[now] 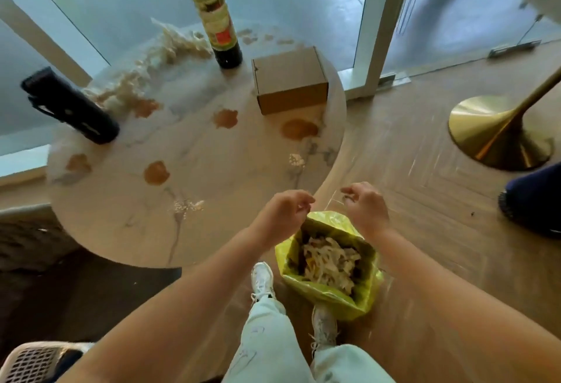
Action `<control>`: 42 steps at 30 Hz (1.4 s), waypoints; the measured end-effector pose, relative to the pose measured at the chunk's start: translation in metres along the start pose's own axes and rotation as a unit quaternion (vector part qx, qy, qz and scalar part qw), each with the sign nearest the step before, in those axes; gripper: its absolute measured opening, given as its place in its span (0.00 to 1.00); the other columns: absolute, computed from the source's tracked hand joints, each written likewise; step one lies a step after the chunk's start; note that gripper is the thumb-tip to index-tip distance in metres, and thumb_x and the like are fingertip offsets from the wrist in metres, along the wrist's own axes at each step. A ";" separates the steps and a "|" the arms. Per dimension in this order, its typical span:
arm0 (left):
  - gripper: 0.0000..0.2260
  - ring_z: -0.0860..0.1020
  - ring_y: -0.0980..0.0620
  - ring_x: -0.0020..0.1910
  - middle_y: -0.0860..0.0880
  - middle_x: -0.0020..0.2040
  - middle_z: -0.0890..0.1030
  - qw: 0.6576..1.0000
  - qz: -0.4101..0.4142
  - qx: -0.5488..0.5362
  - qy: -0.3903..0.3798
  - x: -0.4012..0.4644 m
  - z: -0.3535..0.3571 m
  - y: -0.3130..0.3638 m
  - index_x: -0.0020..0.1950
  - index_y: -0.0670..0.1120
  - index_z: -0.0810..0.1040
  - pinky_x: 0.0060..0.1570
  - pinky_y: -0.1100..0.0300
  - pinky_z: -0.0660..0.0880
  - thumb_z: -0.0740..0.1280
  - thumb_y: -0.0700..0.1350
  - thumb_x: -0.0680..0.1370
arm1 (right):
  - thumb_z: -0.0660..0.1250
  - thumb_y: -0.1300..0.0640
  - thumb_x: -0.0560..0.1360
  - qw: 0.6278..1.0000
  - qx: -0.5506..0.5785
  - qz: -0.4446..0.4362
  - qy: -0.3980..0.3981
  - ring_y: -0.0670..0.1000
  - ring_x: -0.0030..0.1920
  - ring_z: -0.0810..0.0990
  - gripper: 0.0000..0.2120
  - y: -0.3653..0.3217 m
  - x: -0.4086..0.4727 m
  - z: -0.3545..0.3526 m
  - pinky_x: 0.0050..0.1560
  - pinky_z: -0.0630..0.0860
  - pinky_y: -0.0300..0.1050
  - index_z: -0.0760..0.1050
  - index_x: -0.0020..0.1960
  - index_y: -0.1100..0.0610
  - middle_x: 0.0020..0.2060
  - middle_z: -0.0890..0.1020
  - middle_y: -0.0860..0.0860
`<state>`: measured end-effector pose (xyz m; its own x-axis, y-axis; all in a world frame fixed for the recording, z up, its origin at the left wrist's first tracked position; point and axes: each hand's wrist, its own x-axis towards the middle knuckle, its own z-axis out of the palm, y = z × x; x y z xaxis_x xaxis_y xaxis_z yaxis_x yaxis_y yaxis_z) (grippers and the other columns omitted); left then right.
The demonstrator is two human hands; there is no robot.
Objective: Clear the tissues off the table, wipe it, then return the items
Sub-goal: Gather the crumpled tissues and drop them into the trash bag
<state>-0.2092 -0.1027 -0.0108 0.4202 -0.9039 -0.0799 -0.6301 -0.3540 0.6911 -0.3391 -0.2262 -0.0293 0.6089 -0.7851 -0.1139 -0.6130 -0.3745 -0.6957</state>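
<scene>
Nearest, at the feet: bin (361, 300) with yellow liner on the floor just off the table (212, 231) edge, piled with used tissues (329, 264), parked there presumably so waste drops straight in. Directly above its far rim, left hand (280, 214) and right hand (365, 205), both palm-down with fingers loosely curled and hanging, grasping nothing that can be made out; right fingertips slightly blurred, so a small scrap there cannot be ruled out. Likely just letting go over the bin, or shaking bits off. On the near tabletop, small tissue crumbs (186, 206) and another speck (296, 159) toward the right edge. Farther in, brown spill patches (156, 172) scattered across the marble, unwiped. Beyond these, cardboard box (290, 80) at the right, black flask (69, 106) at the left edge, dark bottle (220, 18) upright at the back, all on the table and not yet moved aside. Farthest, a soaked tissue heap (158, 64) strung between flask and bottle, the main load left to clear. Judged: clearing stage partly done, wiping not begun.
</scene>
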 end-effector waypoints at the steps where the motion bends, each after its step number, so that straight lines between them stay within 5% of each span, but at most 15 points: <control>1: 0.09 0.78 0.55 0.42 0.48 0.45 0.81 1.000 0.008 0.010 0.023 0.005 -0.016 0.003 0.51 0.41 0.81 0.46 0.73 0.71 0.66 0.34 0.73 | 0.63 0.67 0.75 0.999 -0.003 -0.031 0.005 0.57 0.52 0.77 0.10 -0.015 0.010 -0.003 0.52 0.71 0.40 0.78 0.54 0.64 0.50 0.79 0.59; 7: 0.09 0.79 0.48 0.44 0.41 0.49 0.81 0.987 -0.018 0.054 0.148 0.035 -0.109 -0.009 0.52 0.38 0.80 0.49 0.67 0.72 0.66 0.32 0.73 | 0.63 0.67 0.74 0.986 0.004 -0.166 0.017 0.55 0.51 0.77 0.10 -0.108 0.064 -0.010 0.52 0.71 0.37 0.79 0.54 0.64 0.50 0.79 0.58; 12: 0.11 0.78 0.48 0.51 0.43 0.54 0.79 0.979 -0.041 0.109 0.165 0.055 -0.167 -0.037 0.56 0.40 0.79 0.50 0.73 0.64 0.67 0.34 0.73 | 0.62 0.67 0.75 0.978 0.015 -0.205 -0.022 0.54 0.54 0.76 0.13 -0.174 0.112 0.010 0.56 0.73 0.41 0.77 0.58 0.62 0.54 0.77 0.56; 16: 0.13 0.75 0.47 0.55 0.45 0.56 0.77 0.973 -0.089 0.139 0.163 0.091 -0.211 -0.084 0.59 0.43 0.77 0.55 0.64 0.67 0.66 0.38 0.74 | 0.62 0.64 0.76 0.973 0.007 -0.227 -0.045 0.54 0.58 0.75 0.15 -0.229 0.163 0.039 0.59 0.71 0.42 0.73 0.62 0.61 0.59 0.74 0.56; 26: 0.17 0.70 0.43 0.63 0.40 0.63 0.72 0.957 -0.167 0.144 0.189 0.224 -0.319 -0.222 0.64 0.39 0.72 0.63 0.59 0.63 0.64 0.37 0.75 | 0.66 0.57 0.75 0.959 -0.087 -0.244 -0.112 0.56 0.66 0.69 0.23 -0.329 0.324 0.149 0.66 0.62 0.42 0.68 0.67 0.64 0.64 0.73 0.60; 33: 0.17 0.62 0.43 0.67 0.43 0.67 0.66 0.939 -0.186 0.226 0.182 0.303 -0.346 -0.294 0.64 0.45 0.71 0.64 0.52 0.61 0.61 0.39 0.76 | 0.63 0.50 0.76 0.967 -0.152 -0.163 -0.123 0.58 0.67 0.64 0.24 -0.344 0.415 0.215 0.67 0.60 0.47 0.66 0.67 0.63 0.67 0.68 0.59; 37: 0.18 0.61 0.43 0.66 0.43 0.67 0.64 0.920 -0.224 0.283 0.151 0.324 -0.345 -0.323 0.64 0.47 0.71 0.62 0.50 0.60 0.61 0.39 0.74 | 0.62 0.57 0.77 0.969 -0.171 -0.134 -0.119 0.59 0.69 0.59 0.21 -0.341 0.451 0.237 0.69 0.59 0.50 0.65 0.68 0.61 0.70 0.62 0.57; 42: 0.18 0.66 0.44 0.59 0.43 0.60 0.70 0.909 -0.217 0.301 0.190 0.330 -0.338 -0.339 0.60 0.42 0.70 0.56 0.55 0.62 0.58 0.32 0.72 | 0.55 0.74 0.72 0.964 -0.190 -0.159 -0.097 0.59 0.59 0.65 0.17 -0.333 0.467 0.245 0.59 0.66 0.47 0.70 0.58 0.63 0.59 0.68 0.59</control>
<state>0.3635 -0.2000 -0.0283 0.8373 -0.5405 0.0825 -0.5468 -0.8277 0.1262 0.2732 -0.3472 -0.0247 0.8563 -0.5079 -0.0936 -0.4979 -0.7636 -0.4111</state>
